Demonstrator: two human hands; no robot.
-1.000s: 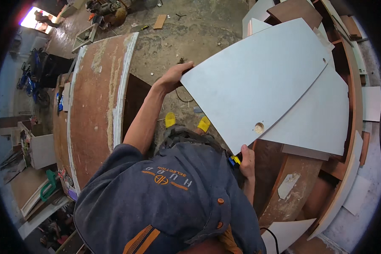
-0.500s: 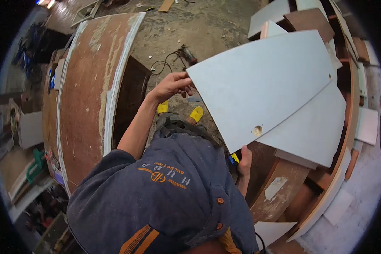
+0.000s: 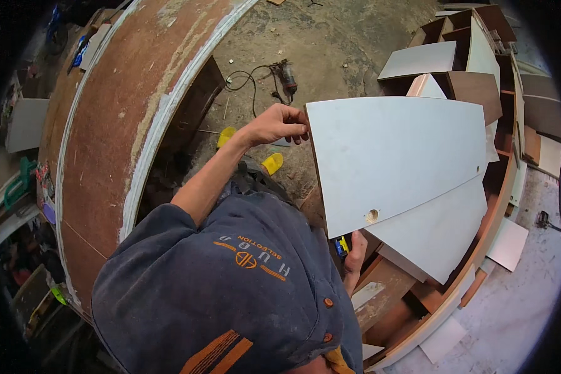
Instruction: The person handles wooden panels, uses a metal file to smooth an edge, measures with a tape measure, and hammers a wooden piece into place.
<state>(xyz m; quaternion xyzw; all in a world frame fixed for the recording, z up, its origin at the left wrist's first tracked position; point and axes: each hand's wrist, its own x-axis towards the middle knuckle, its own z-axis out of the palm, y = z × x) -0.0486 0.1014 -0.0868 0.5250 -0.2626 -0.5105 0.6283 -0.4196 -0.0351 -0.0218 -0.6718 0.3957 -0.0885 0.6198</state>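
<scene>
White panel point(image 3: 396, 159): over curved cabinet frame point(image 3: 480, 249) | your left hand point(image 3: 274, 124): fingers clamp panel's top-left corner | your right hand point(image 3: 354, 255): fingers grip panel's lower edge, beside its hole point(image 3: 372, 215)

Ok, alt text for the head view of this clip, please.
A person's left hand and right hand grip opposite corners of a large pale grey fan-shaped board with a small round hole, above a curved brown wooden cabinet frame. A power tool with cable lies on the dusty concrete floor.
</scene>
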